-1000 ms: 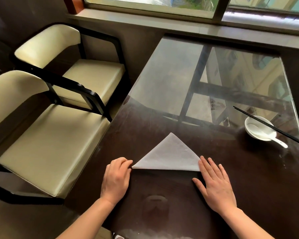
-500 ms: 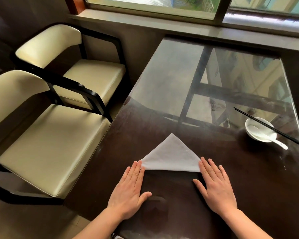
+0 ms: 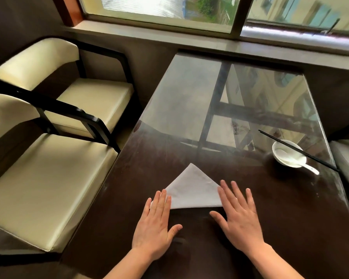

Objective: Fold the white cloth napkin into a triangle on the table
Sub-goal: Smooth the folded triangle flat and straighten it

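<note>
The white cloth napkin lies flat as a triangle on the dark glass-topped table, its point away from me and its long folded edge toward me. My left hand rests flat, fingers together, with the fingertips over the napkin's left corner. My right hand lies flat with fingers spread, its fingertips covering the right corner. Neither hand grips the cloth.
A white bowl with a white spoon stands at the right, black chopsticks laid across it. Two cream-cushioned chairs stand along the table's left side. A window sill runs behind the table's far end.
My left hand uncurled from the napkin's left corner, moved right and now lies flat on that corner. My right hand shifted slightly onto the right corner. The napkin looks narrower.
</note>
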